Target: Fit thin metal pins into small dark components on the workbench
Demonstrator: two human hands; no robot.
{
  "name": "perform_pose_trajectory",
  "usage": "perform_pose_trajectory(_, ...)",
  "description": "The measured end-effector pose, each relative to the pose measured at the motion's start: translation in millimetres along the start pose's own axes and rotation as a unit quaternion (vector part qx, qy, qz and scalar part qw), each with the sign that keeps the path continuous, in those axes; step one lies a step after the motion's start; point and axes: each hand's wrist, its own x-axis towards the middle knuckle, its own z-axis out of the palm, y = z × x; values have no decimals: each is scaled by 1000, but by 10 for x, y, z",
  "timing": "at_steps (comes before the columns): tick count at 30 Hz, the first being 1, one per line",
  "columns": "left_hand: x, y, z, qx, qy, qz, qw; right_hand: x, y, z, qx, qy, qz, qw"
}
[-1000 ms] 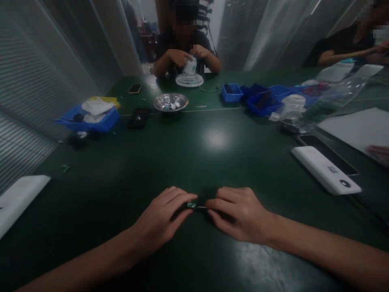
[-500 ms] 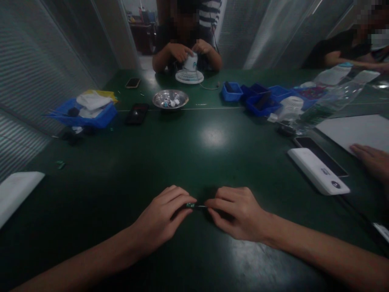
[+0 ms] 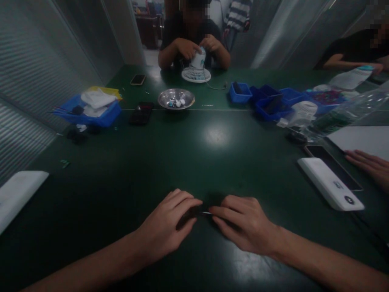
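Low over the front of the green table, my left hand (image 3: 174,221) is closed in a pinch on a small green circuit board, which now shows only as a dark shape between the fingertips. A thin, pale wire-like piece (image 3: 206,213) spans the narrow gap between my hands. Its other end is pinched by my right hand (image 3: 246,221), whose thumb and forefinger are pressed together. Blur and dim light hide how the piece joins the board.
A white power bank (image 3: 331,184) and a phone (image 3: 336,166) lie to the right, near another person's hand (image 3: 369,164). Farther off are a metal bowl (image 3: 176,99), blue bins (image 3: 240,94) and a blue basket (image 3: 91,117). Across the table, a person handles a white fan (image 3: 197,73).
The view has shifted slightly, so things sit a little differently in it. The green board showed between my left fingertips before and is now mostly covered. Both hands keep their pinch.
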Motion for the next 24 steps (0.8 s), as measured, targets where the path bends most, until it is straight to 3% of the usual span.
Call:
perform_pose_trajectory(6, -51, -26, -119, -4, -61, 20, 998, 5, 50, -62, 8, 52, 7, 999)
perform_pose_trajectory(10, -108, -291, -343, 31, -112, 71, 991, 12, 80, -99, 12, 72, 16, 997)
perform_pose_trajectory(12, -111, -515, -533, 55, -94, 53, 993, 19, 85, -104, 18, 82, 14, 996)
perform_pose_trajectory(17, -105, -1082, -1105, 143, 58, -76, 985, 39, 72, -102, 5, 92, 30, 995)
perform_pose_trajectory(19, -141, -1225, -1300, 165, 92, -117, 975, 48, 61, -108, 3, 100, 32, 994)
perform_pose_trajectory(24, -279, -1349, -1633, 173, 67, -151, 971, 55, 88, -126, 1, 109, 27, 994)
